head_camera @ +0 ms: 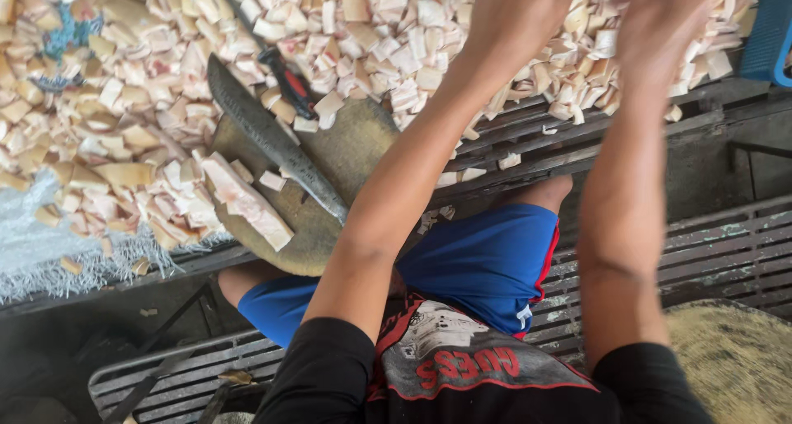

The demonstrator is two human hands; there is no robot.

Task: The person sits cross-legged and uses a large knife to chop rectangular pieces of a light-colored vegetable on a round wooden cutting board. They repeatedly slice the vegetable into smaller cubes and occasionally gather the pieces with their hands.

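Here, both arms are stretched out beyond the round, worn wooden chopping block (346, 156), toward the wide heap of pale cream and pinkish cut chunks (379, 28) that is spread behind and to the left of that block. The left hand (521, 7) is held over the heap just right of the block's far edge. The right hand (660, 11) is raised farther right of the block and is blurred. Both hands are cut off by the frame's top edge, so it cannot be told whether the fingers are spread, curled or closed on any piece.

The long grey steel cleaver with a dark red and black handle (272, 139) is laid diagonally across the block and is held by neither hand. A long pale uncut slab (247, 203) is left on the block's left edge.

Cutting is judged to be paused, with the hands occupied at the heap instead. Were pieces to be gathered, a loose, cupped grasp would be called for, as the chunks are small and unstacked.

A frayed white woven sack (49, 255) is seen left of the block, and a grey slatted metal rack (726, 251) below and right of it.
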